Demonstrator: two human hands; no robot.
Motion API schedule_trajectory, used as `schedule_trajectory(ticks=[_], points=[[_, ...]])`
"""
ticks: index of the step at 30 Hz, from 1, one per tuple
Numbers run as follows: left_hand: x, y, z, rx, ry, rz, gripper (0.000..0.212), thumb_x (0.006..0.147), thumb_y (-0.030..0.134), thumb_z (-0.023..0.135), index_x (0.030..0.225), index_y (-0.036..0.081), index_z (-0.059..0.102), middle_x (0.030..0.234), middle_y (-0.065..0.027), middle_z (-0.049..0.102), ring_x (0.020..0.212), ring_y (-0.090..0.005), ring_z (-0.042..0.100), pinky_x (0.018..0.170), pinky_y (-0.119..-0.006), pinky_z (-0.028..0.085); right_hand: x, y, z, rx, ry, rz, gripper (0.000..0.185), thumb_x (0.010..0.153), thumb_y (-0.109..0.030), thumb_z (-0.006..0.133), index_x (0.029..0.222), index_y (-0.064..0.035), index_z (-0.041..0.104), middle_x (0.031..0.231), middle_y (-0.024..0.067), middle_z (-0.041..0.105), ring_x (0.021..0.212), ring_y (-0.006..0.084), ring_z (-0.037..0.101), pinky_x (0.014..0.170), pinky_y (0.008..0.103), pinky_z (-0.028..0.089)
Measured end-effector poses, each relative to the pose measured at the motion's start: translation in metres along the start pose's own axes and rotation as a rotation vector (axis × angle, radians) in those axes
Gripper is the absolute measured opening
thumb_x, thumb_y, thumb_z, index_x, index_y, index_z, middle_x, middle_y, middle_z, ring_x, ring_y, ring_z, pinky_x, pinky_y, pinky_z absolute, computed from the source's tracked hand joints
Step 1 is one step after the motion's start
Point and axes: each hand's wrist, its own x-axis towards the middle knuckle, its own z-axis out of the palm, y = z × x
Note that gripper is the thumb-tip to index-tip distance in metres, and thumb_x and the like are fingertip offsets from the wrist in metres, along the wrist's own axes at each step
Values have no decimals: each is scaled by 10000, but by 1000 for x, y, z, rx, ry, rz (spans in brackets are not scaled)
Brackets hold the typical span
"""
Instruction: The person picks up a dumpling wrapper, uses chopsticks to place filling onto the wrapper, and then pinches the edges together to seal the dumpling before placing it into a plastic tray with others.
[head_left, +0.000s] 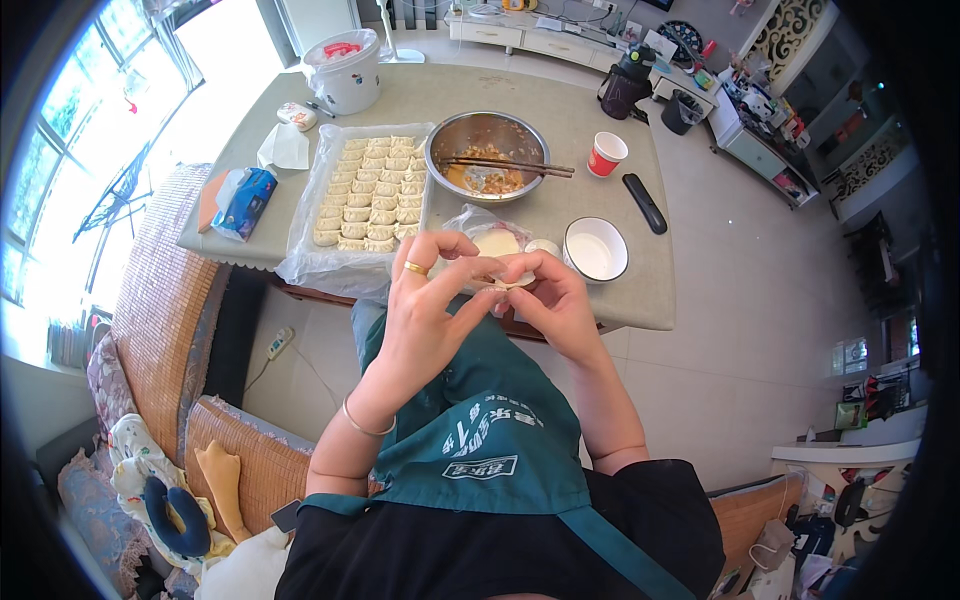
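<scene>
Both hands meet above the near edge of the table. My left hand (435, 300) and my right hand (551, 300) pinch a dumpling (511, 284) between their fingertips; its filling cannot be made out. Just beyond the fingers, round dough wrappers (496, 242) lie by a clear plastic bag. A white bowl with a dark rim (595, 250), holding something white, stands right of my right hand. Rows of pleated dumplings (382, 202) fill a plastic-lined tray (304, 217) to the left. Behind the wrappers, a steel bowl (487, 196) holds minced filling, with chopsticks (510, 165) across it.
On the table (480, 82) stand a plastic-lined white bucket (352, 82), a dark drinking bottle (624, 82) and a red-and-white paper cup (606, 154). A black elongated object (644, 203) lies near the right edge. A blue tissue pack (246, 204) sits at the left.
</scene>
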Motion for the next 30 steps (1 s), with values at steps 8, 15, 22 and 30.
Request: schedule_trajectory(ticks=[8,15,22,30], points=[[-1,-3,-1,40,-55,7,229,714,60,754,930,129,723,1033,-47,551,981,-267,509,884,-393,403,-4,-1,-1,-58,10,79,201,896,31,594,1056,-55,506,1181,75,589,976,112,626,769,237,513],[-1,-2,-2,59,-90,29,193,726,89,754,912,125,720,1034,-36,559,980,-257,508,882,-387,384,-4,-3,-1,-64,-26,81,216,891,45,585,1061,-53,495,1183,79,591,984,111,619,788,243,516],[-2,1,-3,64,-86,-13,150,719,38,752,862,65,716,994,-65,567,995,-255,524,901,-371,415,-4,-4,2,-41,-29,84,200,905,35,585,1063,-50,497,1156,86,601,962,118,626,779,253,519],[-2,-1,-4,-130,39,-125,270,683,-1,773,932,66,694,970,-77,568,957,-250,547,854,-349,441,-1,0,-2,16,23,26,207,892,3,637,1037,-64,505,1156,107,611,904,149,640,717,241,502]])
